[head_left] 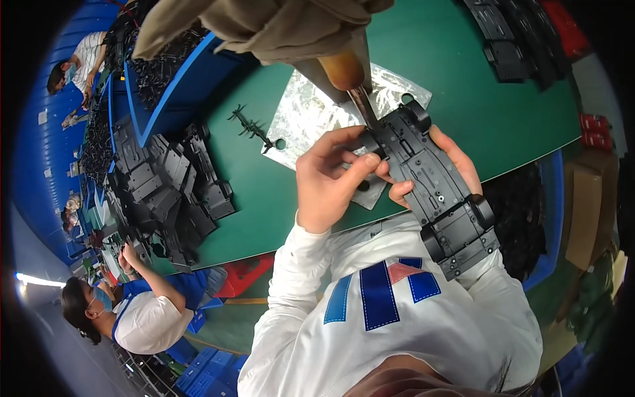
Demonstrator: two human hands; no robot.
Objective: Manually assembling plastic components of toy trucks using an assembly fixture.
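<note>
A long black plastic car chassis (433, 182) with rounded wheel arches is tilted between my hands over the table's near edge. My right hand (458, 157) is closed round it from beneath, with fingertips showing at its left edge. On the far left wheel arch, my left hand (327, 175) pinches with thumb and forefinger; whether a small loose part is there too, I cannot tell. A metal shaft with an amber handle (342, 69) comes down from above, its lower end at the chassis's far end. Bunched brown cloth (278, 30) hides the tool's top.
A shiny silver sheet (307, 109) lies on the green table (231, 155) beneath the tool. A black plastic sprue (251, 127) is left of it. Chassis parts are piled at left (165, 178) and far right (512, 40). A blue bin (178, 86) holds small black pieces. Co-workers (142, 311) are at left.
</note>
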